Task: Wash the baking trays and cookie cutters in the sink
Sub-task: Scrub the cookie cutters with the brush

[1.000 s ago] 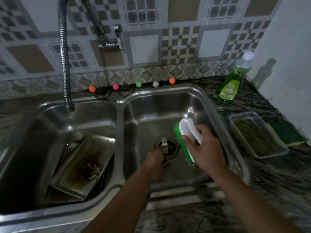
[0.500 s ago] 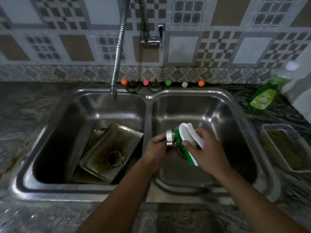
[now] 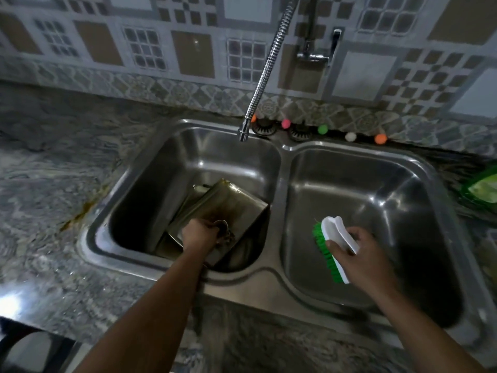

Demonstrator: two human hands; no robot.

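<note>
L hand reaches into the L basin of the steel sink, fingers curled on a small cookie cutter lying on the stained baking tray; grip looks closed on it, though blur hides detail. Tray leans tilted over other trays in that basin. R hand grips a white scrub brush w/ green bristles, held above the R basin. Flexible faucet hose hangs over the L basin. Marbled bench surrounds the sink.
</note>
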